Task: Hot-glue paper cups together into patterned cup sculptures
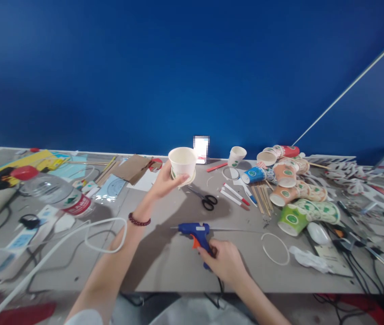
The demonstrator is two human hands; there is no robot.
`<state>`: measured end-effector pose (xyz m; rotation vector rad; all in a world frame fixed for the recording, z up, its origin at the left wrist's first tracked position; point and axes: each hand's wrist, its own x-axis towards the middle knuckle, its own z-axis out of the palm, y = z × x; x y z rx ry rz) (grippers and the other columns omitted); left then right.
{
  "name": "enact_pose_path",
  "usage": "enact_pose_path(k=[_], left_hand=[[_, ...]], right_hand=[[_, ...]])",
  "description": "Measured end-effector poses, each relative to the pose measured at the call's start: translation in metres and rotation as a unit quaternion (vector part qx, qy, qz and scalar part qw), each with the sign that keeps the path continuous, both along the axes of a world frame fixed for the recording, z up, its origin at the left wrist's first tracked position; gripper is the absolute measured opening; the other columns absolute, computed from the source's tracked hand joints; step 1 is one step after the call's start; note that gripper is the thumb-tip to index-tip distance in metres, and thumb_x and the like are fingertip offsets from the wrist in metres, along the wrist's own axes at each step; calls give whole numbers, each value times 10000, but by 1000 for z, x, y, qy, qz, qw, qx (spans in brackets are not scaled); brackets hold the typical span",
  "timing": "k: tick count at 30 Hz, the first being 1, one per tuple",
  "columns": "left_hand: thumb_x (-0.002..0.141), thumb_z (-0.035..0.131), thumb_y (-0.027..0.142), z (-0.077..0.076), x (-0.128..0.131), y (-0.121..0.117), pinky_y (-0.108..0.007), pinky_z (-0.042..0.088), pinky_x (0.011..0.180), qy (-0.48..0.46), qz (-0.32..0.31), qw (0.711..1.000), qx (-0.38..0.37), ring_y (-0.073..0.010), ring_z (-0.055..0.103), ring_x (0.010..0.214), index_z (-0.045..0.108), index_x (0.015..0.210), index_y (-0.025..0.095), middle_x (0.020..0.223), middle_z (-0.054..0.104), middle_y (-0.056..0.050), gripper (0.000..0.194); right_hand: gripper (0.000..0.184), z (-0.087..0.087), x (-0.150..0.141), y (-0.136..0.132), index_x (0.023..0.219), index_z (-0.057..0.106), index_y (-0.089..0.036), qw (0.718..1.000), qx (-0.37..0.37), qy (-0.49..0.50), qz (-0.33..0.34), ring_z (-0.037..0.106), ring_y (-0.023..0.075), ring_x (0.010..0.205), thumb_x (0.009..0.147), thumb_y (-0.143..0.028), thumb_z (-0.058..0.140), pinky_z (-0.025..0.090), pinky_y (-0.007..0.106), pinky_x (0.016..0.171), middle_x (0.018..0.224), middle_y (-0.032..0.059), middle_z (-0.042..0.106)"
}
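My left hand [163,183] is raised above the table with its fingers wrapped round a white paper cup [182,161]. The cup is upright, its open mouth facing up, and a pale ring shows around its lower part. Nearer the front edge, my right hand [227,262] grips the handle of a blue hot glue gun [192,229] with an orange trigger. The nozzle points left, and the gun lies low over the tabletop. Between the cup and the gun lie black-handled scissors [208,201], touched by neither hand.
A phone [201,149] leans against the blue wall. Several paper cups [291,219] are heaped at the right, near markers [235,195] and wooden sticks [264,198]. On the left are a plastic bottle [59,194], cardboard [132,168] and a white cable [59,248] crossing by my left forearm.
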<state>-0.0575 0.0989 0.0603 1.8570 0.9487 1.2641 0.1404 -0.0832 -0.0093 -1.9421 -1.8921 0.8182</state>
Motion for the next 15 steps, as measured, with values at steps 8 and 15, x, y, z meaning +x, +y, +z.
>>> enact_pose_path(k=[8,15], left_hand=[[716,710,600,-7,-1,8,-384,504,829,-59,31,997,-49,-286,645,988,606,1094,131,1097,686,-157,611],[727,711,578,-14,-1,15,-350,506,790,-33,36,996,-80,-264,659,950,617,1089,153,1064,703,-124,566]], right_hand=[[234,8,5,-9,760,577,-222,945,-54,308,-99,428,119,456,732,-448,629,346,231,399,562,-40,489],[299,15,15,0,859,600,-285,931,-38,339,-128,603,240,542,664,-500,672,521,360,482,641,-1,613]])
